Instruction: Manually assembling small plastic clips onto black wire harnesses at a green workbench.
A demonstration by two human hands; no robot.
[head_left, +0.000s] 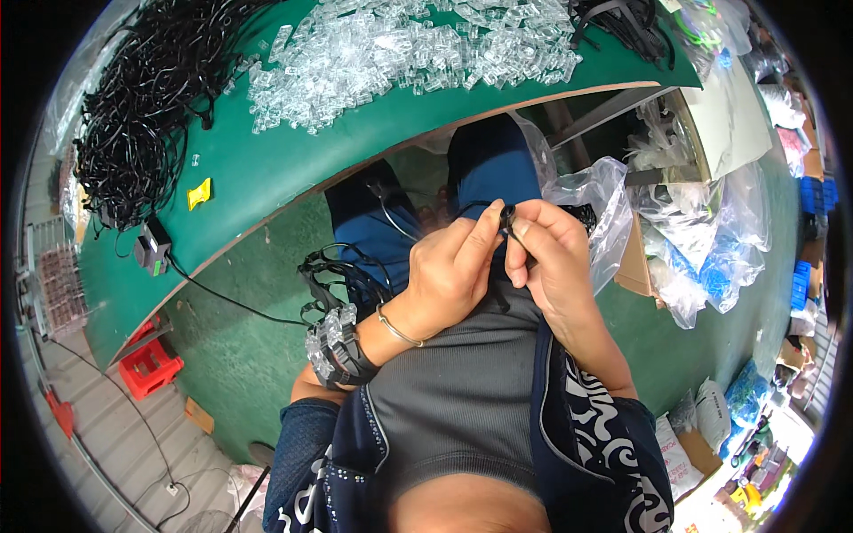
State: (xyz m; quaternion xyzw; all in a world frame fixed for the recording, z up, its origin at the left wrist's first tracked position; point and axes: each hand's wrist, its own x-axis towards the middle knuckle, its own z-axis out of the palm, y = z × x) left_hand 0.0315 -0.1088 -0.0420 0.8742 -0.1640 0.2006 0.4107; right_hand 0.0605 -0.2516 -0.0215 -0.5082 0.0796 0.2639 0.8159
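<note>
Above my lap, my left hand (455, 265) and my right hand (553, 258) meet, with thumbs and fingers pinched on a small black cord end (507, 216). Its exact kind is too small to make out. Black cords (342, 266) hang looped over my left thigh beside the left wrist. Around my left forearm sits a black band carrying clear plastic pieces (336, 342), and a metal bangle (398, 327) is on that wrist. Black mesh-like material (582, 215) shows partly behind my right hand.
The green table (240, 200) curves ahead. On it lie a heap of clear plastic pieces (400, 58), a tangle of black cords (147, 115), a yellow packet (199, 194) and a black box (155, 244) with a cable. Clear bags (711, 258) crowd the right; a red stool (147, 367) stands left.
</note>
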